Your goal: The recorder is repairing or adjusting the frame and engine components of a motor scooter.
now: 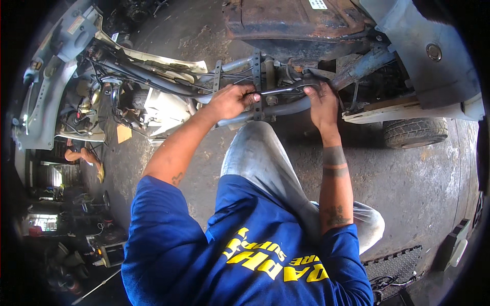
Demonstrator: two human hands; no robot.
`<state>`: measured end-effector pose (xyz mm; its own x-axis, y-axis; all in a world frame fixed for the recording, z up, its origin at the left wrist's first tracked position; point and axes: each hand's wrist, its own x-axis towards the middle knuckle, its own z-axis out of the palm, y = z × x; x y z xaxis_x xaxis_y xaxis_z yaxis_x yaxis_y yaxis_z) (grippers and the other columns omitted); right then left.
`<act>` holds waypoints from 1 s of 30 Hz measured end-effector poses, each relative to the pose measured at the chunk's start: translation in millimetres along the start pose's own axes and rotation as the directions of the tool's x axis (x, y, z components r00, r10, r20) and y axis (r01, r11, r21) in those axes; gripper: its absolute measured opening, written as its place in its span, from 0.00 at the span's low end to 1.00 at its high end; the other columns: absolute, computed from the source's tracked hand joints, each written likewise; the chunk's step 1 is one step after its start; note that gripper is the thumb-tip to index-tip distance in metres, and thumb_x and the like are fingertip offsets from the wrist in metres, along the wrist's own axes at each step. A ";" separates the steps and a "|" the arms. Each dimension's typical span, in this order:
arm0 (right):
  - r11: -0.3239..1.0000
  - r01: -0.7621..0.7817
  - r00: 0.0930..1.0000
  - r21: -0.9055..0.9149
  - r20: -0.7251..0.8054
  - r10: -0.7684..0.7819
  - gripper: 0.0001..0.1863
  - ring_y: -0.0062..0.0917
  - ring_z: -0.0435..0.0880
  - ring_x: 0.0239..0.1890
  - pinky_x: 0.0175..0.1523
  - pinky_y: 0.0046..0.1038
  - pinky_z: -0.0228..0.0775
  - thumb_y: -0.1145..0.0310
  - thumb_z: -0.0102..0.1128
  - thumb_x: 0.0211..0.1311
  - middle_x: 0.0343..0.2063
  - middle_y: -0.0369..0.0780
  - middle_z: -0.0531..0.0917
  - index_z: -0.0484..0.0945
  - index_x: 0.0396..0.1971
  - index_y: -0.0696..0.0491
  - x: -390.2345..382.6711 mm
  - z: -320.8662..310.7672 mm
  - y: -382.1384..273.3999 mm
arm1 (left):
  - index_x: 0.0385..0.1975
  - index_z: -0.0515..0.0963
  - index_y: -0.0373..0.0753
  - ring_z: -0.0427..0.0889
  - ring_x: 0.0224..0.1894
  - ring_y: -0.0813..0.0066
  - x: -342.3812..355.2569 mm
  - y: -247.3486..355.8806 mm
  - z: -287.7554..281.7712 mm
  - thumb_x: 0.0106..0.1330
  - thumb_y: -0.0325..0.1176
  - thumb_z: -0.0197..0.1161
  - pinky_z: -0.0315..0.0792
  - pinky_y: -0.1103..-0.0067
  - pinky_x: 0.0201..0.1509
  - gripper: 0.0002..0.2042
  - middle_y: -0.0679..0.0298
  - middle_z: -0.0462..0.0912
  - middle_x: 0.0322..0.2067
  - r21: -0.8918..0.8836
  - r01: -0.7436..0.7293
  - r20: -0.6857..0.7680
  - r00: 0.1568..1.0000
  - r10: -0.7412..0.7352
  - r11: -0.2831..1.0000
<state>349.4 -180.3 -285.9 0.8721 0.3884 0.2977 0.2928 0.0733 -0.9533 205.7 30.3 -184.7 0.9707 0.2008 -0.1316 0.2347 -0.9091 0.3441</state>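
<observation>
A slim dark metal rod (278, 92) with a shiny stretch runs level between my two hands, above the tubes of a stripped vehicle frame (291, 108). My left hand (229, 103) is closed round its left end, thumb and fingertips pressed together beside an upright perforated metal strip (257, 76). My right hand (323, 106) grips a black curved part (312, 80) where the rod's right end meets it. I cannot tell whether rod and curved part are one piece. The right fingers are partly hidden behind it.
A rusty metal box-like panel (301, 20) overhangs the far side. Pale body panels stand left (46, 112) and right (423, 51), with a tyre (416, 133) below the right one. Cables and a white box-shaped part (166, 108) lie left. Another person's legs (87, 154) show far left.
</observation>
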 end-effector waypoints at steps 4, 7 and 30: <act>0.995 0.016 0.997 -0.103 -0.078 -0.024 0.25 0.47 0.80 0.46 0.50 0.37 0.69 0.53 0.62 0.60 0.39 0.50 0.83 0.75 0.47 0.59 -10.8 -1.8 -0.3 | 0.40 0.78 0.40 0.80 0.36 0.51 -4.5 19.8 -7.7 0.67 0.50 0.56 0.71 0.66 0.40 0.18 0.50 0.81 0.30 0.054 0.037 0.049 0.998 -0.040 0.998; 0.998 -0.016 0.997 -0.055 -0.078 0.012 0.26 0.48 0.79 0.47 0.51 0.38 0.68 0.52 0.61 0.60 0.41 0.52 0.82 0.74 0.48 0.59 -8.9 2.9 3.0 | 0.39 0.78 0.41 0.80 0.36 0.49 -2.7 13.4 -2.8 0.67 0.50 0.56 0.71 0.65 0.40 0.17 0.51 0.81 0.28 0.029 -0.015 -0.025 1.000 0.016 0.999; 0.059 -0.508 0.828 0.859 0.469 0.307 0.22 0.12 0.58 0.11 0.18 0.18 0.49 0.49 0.56 0.66 0.10 0.27 0.58 0.61 0.16 0.43 -9.0 29.4 5.9 | 0.33 0.77 0.40 0.79 0.33 0.41 -30.0 23.7 7.6 0.66 0.45 0.57 0.69 0.54 0.35 0.14 0.48 0.81 0.25 0.159 0.096 -0.239 0.969 -0.056 0.982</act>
<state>331.8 -156.4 -295.7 0.6284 0.7748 -0.0692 -0.7627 0.5962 -0.2508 181.8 -0.1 -179.6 0.9399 0.3331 0.0754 0.3161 -0.9320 0.1772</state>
